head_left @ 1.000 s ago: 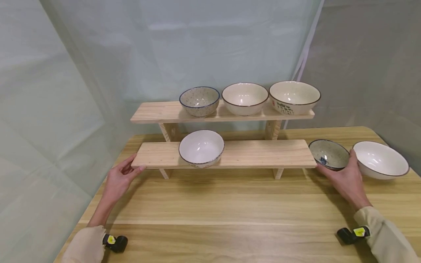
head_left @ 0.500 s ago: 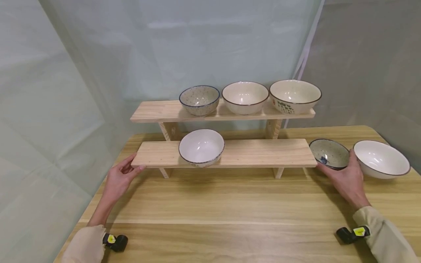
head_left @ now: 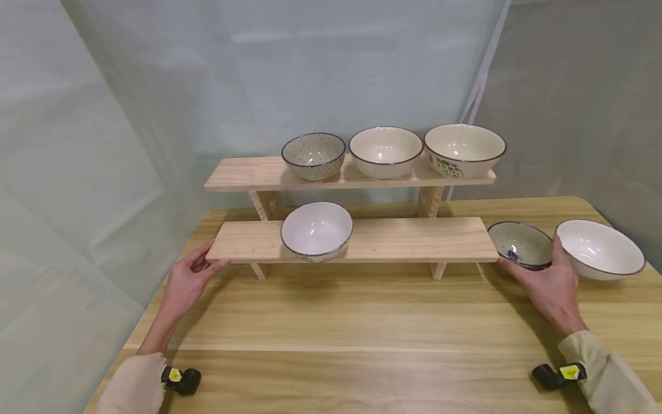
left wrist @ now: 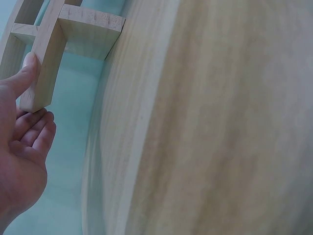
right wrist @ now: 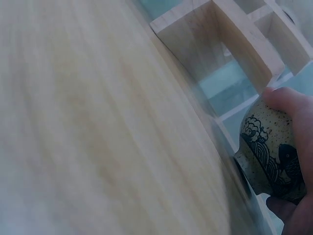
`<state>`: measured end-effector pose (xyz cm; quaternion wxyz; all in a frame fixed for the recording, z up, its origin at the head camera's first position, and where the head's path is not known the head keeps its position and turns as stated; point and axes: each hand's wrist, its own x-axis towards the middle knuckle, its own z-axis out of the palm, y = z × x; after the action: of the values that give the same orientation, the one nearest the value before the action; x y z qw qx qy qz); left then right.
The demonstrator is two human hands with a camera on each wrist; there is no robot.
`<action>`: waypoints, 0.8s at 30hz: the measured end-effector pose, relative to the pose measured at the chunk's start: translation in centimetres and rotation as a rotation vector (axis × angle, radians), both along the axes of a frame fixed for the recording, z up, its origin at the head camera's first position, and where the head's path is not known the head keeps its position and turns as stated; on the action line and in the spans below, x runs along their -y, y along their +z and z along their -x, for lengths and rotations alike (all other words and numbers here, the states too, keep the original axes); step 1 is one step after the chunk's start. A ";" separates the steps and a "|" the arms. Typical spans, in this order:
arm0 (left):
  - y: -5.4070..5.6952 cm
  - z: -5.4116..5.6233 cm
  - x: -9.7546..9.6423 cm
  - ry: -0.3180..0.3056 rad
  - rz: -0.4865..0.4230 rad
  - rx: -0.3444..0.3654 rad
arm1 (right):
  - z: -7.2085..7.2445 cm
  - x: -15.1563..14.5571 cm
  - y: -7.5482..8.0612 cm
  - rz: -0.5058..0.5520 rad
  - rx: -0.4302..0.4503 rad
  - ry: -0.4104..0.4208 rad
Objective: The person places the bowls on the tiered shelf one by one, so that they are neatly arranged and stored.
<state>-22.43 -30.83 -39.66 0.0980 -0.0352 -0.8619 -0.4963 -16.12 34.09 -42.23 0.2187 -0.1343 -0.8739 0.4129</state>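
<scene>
Gripping the grey bowl (head_left: 522,244) just beyond the right end of the wooden stand (head_left: 248,175), your right hand (head_left: 553,290) is curving its thumb and fingers round the wall, thumb on the side nearer the stand. The right wrist view is showing a dark wave pattern on the bowl; whether its foot is resting on the worktop (head_left: 362,333) or hanging just clear, you cannot tell. Your left hand (head_left: 186,283) is pinching the left end of the stand's lower board (head_left: 419,238), thumb on the front edge, apparently steadying the stand. Farther right of the stand, a white bowl (head_left: 600,250) is sitting just beside your right fingers. On the stand, a dark-rimmed bowl (head_left: 317,229) is occupying the lower board, left of its middle, while a speckled bowl (head_left: 313,158), a cream bowl (head_left: 385,152) and a green-patterned bowl (head_left: 465,152) are lining the upper board towards its right end. You seem to be securing the grey bowl for a pick-up, not yet placing it. The next move is probably calling for a steady lift past the stand's right end, then a level set-down on the lower board, while your left hand is bracing the stand.
</scene>
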 end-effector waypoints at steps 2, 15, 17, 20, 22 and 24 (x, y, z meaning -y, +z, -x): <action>0.0 0.0 0.0 0.000 0.000 0.006 | -0.1 0.0 0.0 -0.010 0.002 0.000; 0.0 0.0 -0.1 0.007 0.014 0.007 | -0.8 0.1 0.3 -0.027 0.033 -0.018; 0.0 0.0 -0.1 0.004 0.013 0.005 | -0.9 0.1 0.3 -0.026 0.038 -0.023; 0.0 0.1 -0.1 0.001 0.007 0.003 | -1.1 0.1 0.4 -0.023 0.035 -0.032; 0.0 0.1 0.0 0.000 0.003 0.002 | -1.3 0.2 0.4 -0.023 0.027 -0.038; -0.1 0.1 0.0 0.004 0.009 0.000 | -1.5 0.3 0.5 -0.020 0.023 -0.041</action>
<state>-22.50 -30.85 -39.76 0.0990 -0.0339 -0.8641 -0.4923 -14.66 33.81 -41.71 0.2183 -0.1547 -0.8775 0.3979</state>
